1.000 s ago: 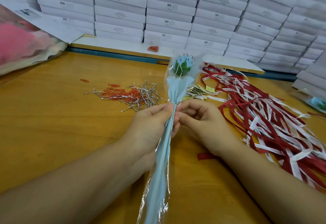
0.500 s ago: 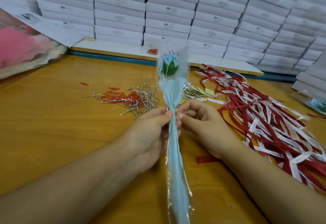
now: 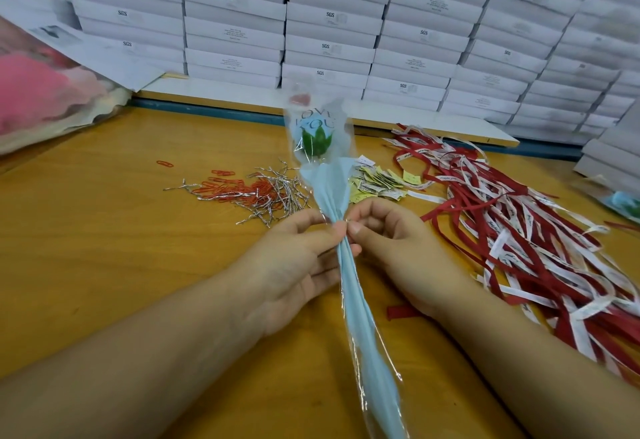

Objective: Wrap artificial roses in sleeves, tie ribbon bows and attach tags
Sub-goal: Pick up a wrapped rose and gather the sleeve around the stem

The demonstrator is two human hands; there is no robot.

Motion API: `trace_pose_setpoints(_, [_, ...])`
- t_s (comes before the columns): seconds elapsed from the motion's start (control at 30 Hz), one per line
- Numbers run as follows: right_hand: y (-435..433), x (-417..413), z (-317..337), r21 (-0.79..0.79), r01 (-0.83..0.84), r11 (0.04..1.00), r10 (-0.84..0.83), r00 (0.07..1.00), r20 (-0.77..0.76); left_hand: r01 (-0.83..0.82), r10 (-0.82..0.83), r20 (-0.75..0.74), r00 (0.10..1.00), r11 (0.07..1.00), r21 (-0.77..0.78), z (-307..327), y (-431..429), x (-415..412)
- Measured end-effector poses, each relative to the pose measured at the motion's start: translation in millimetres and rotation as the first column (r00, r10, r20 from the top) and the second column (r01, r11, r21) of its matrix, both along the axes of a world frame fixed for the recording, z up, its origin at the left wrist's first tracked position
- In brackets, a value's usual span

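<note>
Over open counter (image 3: 104, 265) between twist ties (image 3: 273, 196) and ribbons (image 3: 519, 231), pinching the sleeved rose (image 3: 360, 317) at its gathered neck with left hand (image 3: 294, 265) and right hand (image 3: 398, 248), fingers (image 3: 337, 231) clamped thumb to thumb.

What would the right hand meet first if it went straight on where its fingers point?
The blue sleeve, which the right hand pinches at its neck; just beyond it, probably the left hand.

This is a packing workshop, a place of small hand assembly. Many identical white boxes (image 3: 332, 16) marked "SGS" stand in high stacks behind a wooden worktable (image 3: 104, 248). On it lie bulk piles of ribbons (image 3: 519, 231), tags (image 3: 377, 182), twist ties (image 3: 277, 196) and paper clips (image 3: 221, 186).
</note>
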State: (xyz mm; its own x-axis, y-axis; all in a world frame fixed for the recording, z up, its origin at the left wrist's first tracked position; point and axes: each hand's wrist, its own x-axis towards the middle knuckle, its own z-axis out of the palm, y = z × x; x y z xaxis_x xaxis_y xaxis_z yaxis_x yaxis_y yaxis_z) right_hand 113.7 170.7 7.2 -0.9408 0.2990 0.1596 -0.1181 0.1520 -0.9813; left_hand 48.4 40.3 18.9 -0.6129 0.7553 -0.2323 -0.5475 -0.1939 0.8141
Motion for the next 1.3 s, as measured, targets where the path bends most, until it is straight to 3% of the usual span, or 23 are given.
trace_pose_setpoints(0.23, [-2.2, -2.1, 2.7, -0.351, -0.159, 0.923, 0.156, 0.987, -0.035, 0.014, -0.013, -0.019, 1.0, 0.999, 0.052, 3.9, -2.1, -1.5])
trace_pose_setpoints(0.47, [-4.3, -1.3, 4.2, -0.464, -0.231, 0.855, 0.25, 0.968, -0.021, 0.058, -0.056, -0.019, 0.998, 0.993, 0.107, 6.0, -3.8, -0.1])
trace_pose_setpoints(0.8, [-8.8, -4.5, 4.1, -0.502, -0.192, 0.843, 0.14, 0.98, -0.139, 0.067, -0.067, -0.001, 0.998, 0.989, 0.131, 6.2, -3.4, -2.4])
trace_pose_setpoints(1.3, [-0.4, -2.8, 6.8, -0.637, -0.082, 0.766, 0.187, 0.977, 0.099, 0.071, -0.072, 0.0, 0.997, 0.99, 0.125, 2.1, -1.4, -0.5])
